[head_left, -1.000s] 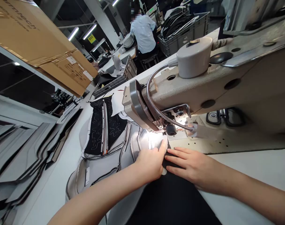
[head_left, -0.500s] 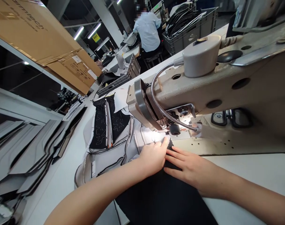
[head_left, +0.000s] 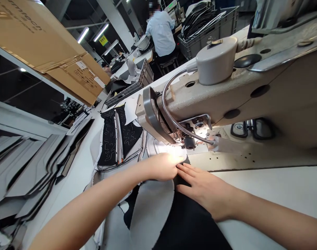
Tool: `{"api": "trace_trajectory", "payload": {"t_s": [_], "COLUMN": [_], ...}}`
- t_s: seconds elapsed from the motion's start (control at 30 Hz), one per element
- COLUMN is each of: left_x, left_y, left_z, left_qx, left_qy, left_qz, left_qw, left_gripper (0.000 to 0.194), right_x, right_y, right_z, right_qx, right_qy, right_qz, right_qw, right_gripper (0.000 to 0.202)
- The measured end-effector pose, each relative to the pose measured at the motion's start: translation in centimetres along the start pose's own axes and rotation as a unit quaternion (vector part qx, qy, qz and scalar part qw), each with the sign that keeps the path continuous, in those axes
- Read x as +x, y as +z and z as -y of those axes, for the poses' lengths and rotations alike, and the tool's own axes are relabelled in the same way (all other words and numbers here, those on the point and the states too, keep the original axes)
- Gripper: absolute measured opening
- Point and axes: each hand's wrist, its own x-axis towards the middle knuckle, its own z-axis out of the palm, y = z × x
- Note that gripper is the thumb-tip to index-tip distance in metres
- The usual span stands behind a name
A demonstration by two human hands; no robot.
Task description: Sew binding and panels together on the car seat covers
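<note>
My left hand is closed over the edge of a light grey fabric panel, just in front of the needle area. Its fingertips are washed out by the lamp light. My right hand lies flat with fingers stretched out on a black fabric piece, close beside the left hand. The black piece hangs toward me, partly under the grey panel. Just beyond my fingers is the presser foot area of the sewing machine, lit brightly. A sewn grey cover with black stitched panels spreads out to the left.
Stacked grey panels lie at the left. A cardboard box stands above them on a shelf. Behind the machine are grey crates with fabric pieces, and a person in a light blue shirt sits farther back.
My left hand has shifted slightly left and toward me. The grey panel now shows below it, over the black fabric. My right hand stays flat; the camera view has shifted a little.
</note>
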Motion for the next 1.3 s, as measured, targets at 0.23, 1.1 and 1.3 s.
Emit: {"api": "trace_trajectory", "payload": {"t_s": [0.23, 1.1, 1.3], "left_x": [0.7, -3.3, -3.8], "left_y": [3.1, 9.5, 5.9], "left_z": [-1.3, -0.1, 0.7], "left_qx": [0.011, 0.039, 0.047], "left_qy": [-0.052, -0.191, -0.172], "left_qz": [-0.030, -0.136, -0.134], "left_qw": [0.998, 0.971, 0.975], "left_gripper": [0.044, 0.079, 0.063], "right_x": [0.6, -0.3, -0.6], "right_y": [1.3, 2.0, 2.9], "right_z": [-0.2, 2.7, 2.0], "right_qx": [-0.044, 0.130, 0.069], "right_qy": [-0.020, -0.047, -0.077], "right_qz": [-0.080, 0.037, 0.041], "right_qw": [0.996, 0.990, 0.994], "right_gripper": [0.033, 0.055, 0.046]}}
